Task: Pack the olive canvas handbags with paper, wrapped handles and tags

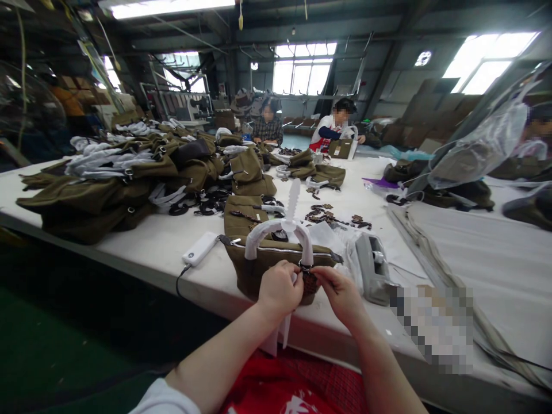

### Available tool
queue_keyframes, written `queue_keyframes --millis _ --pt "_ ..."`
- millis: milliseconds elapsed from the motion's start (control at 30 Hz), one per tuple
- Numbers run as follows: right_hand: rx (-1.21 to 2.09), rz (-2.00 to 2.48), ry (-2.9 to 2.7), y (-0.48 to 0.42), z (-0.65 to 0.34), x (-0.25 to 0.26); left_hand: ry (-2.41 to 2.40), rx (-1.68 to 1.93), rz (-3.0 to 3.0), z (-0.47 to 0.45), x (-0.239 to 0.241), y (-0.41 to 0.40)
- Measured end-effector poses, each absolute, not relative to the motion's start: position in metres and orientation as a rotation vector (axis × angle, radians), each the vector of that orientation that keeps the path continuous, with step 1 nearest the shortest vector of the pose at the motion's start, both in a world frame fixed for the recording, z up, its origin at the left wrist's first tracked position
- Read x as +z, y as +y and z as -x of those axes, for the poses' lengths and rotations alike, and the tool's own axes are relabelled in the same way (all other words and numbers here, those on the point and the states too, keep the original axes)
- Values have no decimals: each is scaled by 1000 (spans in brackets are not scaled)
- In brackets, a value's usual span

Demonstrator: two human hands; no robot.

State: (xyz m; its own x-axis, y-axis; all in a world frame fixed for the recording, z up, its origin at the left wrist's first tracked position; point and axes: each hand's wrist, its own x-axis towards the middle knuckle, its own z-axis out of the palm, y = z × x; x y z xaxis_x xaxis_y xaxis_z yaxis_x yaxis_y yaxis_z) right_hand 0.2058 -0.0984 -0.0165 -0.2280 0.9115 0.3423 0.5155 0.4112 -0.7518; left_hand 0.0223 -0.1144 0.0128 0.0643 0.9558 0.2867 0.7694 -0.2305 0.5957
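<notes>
An olive handbag [250, 275] with a silver zip stands upright at the table's near edge, its handle [257, 232] wrapped in white padding. A dark patterned charm [309, 283] hangs at the right foot of the handle. My left hand [282, 287] is closed at the charm's left side, its fingertips pinching near the metal ring. From the right, my right hand [340, 290] pinches the charm's upper edge between thumb and finger. A white strip sticks up at the handle, and another white strip hangs below my left hand.
A white power bank [200, 249] with a black cable lies left of the bag. Right of it stands a grey plastic holder [373, 270]. More charms [325, 215] lie behind. Olive bags [99, 198] are heaped at left. Co-workers [334, 129] sit across the table.
</notes>
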Motion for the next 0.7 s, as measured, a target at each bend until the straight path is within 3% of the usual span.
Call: queue_keyframes --millis 700 --pt "359 1305 -2081 -97 -200 -5 1742 1021 -2043 -26 12 -111"
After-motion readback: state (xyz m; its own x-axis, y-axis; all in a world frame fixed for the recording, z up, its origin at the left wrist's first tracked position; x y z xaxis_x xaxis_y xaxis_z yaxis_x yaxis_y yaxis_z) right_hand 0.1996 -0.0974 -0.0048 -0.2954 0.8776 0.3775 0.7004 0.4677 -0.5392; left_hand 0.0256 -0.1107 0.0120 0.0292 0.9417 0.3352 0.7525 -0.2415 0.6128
